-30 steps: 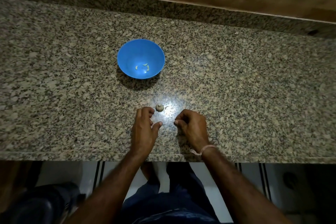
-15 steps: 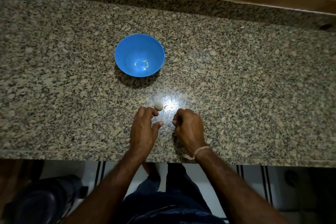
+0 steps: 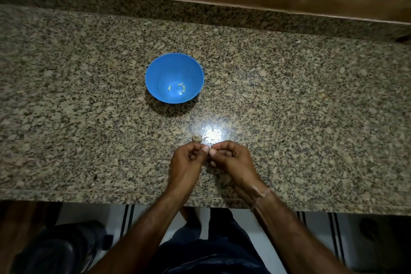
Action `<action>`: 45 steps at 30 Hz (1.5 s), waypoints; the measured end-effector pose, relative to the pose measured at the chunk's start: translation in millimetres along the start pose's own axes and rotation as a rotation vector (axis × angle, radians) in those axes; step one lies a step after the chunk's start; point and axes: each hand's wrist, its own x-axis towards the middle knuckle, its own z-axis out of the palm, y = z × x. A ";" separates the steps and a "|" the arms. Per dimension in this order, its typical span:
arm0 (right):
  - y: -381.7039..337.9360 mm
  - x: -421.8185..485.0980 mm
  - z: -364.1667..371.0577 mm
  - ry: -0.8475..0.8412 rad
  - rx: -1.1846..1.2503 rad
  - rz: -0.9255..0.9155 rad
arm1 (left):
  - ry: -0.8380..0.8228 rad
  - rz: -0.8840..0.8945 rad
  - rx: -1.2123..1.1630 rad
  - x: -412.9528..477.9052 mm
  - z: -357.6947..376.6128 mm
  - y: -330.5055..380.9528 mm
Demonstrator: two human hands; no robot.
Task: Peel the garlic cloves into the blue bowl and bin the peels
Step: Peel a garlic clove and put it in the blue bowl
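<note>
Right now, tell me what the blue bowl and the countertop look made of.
Blue bowl: likely plastic, judging by its uniform saturated colour and soft sheen. Countertop: polished granite or similar stone, shown by speckled grain and a mirror-like glare spot.

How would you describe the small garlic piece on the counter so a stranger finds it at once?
On the granite counter, find the blue bowl. From it come toward the person: the garlic piece lies just left of the bright glare, beyond the left hand. It is a brownish lump on bare stone, unlike the pale cloves inside the bowl.
</note>
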 end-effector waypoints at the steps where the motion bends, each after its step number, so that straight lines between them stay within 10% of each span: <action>1: -0.2 -0.5 0.2 -0.006 0.025 0.009 | 0.007 0.003 -0.008 -0.4 0.4 2.6; 12: 2.1 -10.1 14.1 -0.006 0.194 0.122 | 0.064 0.043 0.114 -3.8 -1.8 8.4; 20: 10.3 -4.4 5.6 0.180 -0.538 -0.512 | -0.044 -0.322 -0.203 -12.8 1.4 24.2; 28: -10.8 -16.3 13.6 0.005 0.244 0.287 | 0.148 0.219 0.392 -16.2 0.4 20.2; 35: 12.4 -5.6 -5.8 0.117 -0.665 -0.631 | -0.161 -0.444 -0.137 -13.8 -3.0 27.2; 41: -6.1 -8.2 -1.8 -0.118 0.227 0.321 | 0.035 0.220 0.330 -20.1 2.5 19.6; 45: 4.3 -15.3 3.6 -0.002 -0.018 0.063 | -0.031 0.323 0.478 -16.8 4.1 13.9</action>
